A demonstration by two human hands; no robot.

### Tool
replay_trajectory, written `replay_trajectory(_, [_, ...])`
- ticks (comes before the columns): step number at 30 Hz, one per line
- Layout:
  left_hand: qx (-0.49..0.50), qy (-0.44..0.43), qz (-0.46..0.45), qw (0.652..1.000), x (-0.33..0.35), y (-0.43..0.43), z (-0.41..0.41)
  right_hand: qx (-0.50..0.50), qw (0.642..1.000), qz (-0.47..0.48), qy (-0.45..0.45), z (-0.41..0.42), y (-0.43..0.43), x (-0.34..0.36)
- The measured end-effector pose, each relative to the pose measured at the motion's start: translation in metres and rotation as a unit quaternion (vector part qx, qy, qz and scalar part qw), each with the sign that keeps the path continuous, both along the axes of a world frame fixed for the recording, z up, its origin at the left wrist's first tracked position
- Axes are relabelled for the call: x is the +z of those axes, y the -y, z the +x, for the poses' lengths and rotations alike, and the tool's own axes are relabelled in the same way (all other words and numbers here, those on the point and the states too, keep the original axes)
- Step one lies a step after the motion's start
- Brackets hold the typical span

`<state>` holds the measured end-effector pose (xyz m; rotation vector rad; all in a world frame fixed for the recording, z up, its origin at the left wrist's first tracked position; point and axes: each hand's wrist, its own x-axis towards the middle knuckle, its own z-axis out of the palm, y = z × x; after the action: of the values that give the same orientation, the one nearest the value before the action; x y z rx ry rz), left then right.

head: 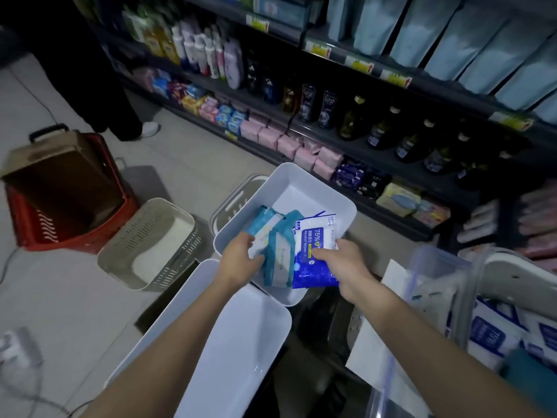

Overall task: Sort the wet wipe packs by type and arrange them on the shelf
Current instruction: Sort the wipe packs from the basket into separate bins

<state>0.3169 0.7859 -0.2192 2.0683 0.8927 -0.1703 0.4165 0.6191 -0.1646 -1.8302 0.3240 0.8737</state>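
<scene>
**Clerk:** First entry, far left of the white bin [301, 188]?

**Checker:** Red basket [36, 230], on the floor well left of the bin. A cardboard box [60, 182] sits tilted inside it.

**Clerk:** Next?

**Checker:** Beige basket [126, 254] with slotted walls, on the floor between the red basket and the bin.

**Clerk:** In front of the bin?

**Checker:** Second bin [241, 351], white. Its far end meets the bin's near-left corner; whether it touches or slips under cannot be told.

**Clerk:** The left hand?

**Checker:** Left hand [238, 257], over the bin's near-left part, fingers curled round the teal packs [278, 251]. The packs stand on end inside the bin, their lower ends at its near rim.

**Clerk:** The blue pack?

**Checker:** Blue pack [310, 260], printed "75% Alcohol Wipes", just right of the teal packs and touching them, upright over the bin's near rim. Right hand [343, 263] pinches its right edge, thumb on the front face.

**Clerk:** Right of the bin?

**Checker:** Clear tub [437, 267], near the bin's right side, holding blue-white packs [488, 330].

**Clerk:** Behind the bin?

**Checker:** Shelf [337, 57], several tiers. Pink packs [301, 152] sit on the lowest tier just beyond the bin's far rim, with dark bottles [382, 128] one tier up.
</scene>
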Motion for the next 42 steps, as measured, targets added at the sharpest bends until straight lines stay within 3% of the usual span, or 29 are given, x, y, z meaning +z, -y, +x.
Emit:
replay_trajectory(8, [-0.038, -0.058, 0.058, 0.996, -0.007, -0.007, -0.11, 0.201, 0.979, -0.019, 0.039, -0.07, -0.036, 0.003])
replay_trajectory(15, [-0.021, -0.145, 0.048, 0.988, -0.035, -0.003, -0.194, 0.387, 0.909, -0.118, 0.098, -0.13, -0.053, -0.047])
replay_trajectory(22, [-0.009, -0.186, 0.033, 0.982, -0.062, 0.001, -0.231, 0.424, 0.883, -0.186, 0.074, -0.145, -0.065, -0.098])
replay_trajectory(25, [-0.022, -0.182, 0.047, 0.982, -0.062, 0.0, -0.231, 0.482, 0.843, -0.214, 0.107, -0.146, -0.069, -0.099])
replay_trajectory(28, [-0.049, -0.165, 0.078, 0.982, -0.054, -0.002, -0.224, 0.544, 0.779, -0.233, 0.208, -0.144, -0.069, -0.082])
replay_trajectory(30, [-0.07, -0.149, 0.102, 0.981, -0.042, -0.002, -0.215, 0.546, 0.759, -0.236, 0.265, -0.141, -0.068, -0.063])
replay_trajectory(36, [-0.104, -0.085, 0.137, 0.981, 0.014, 0.01, -0.169, 0.494, 0.805, -0.19, 0.267, -0.119, -0.046, 0.011])
replay_trajectory(42, [-0.14, 0.025, 0.202, 0.969, 0.087, 0.056, -0.097, 0.421, 0.829, -0.162, 0.331, -0.085, 0.018, 0.088])
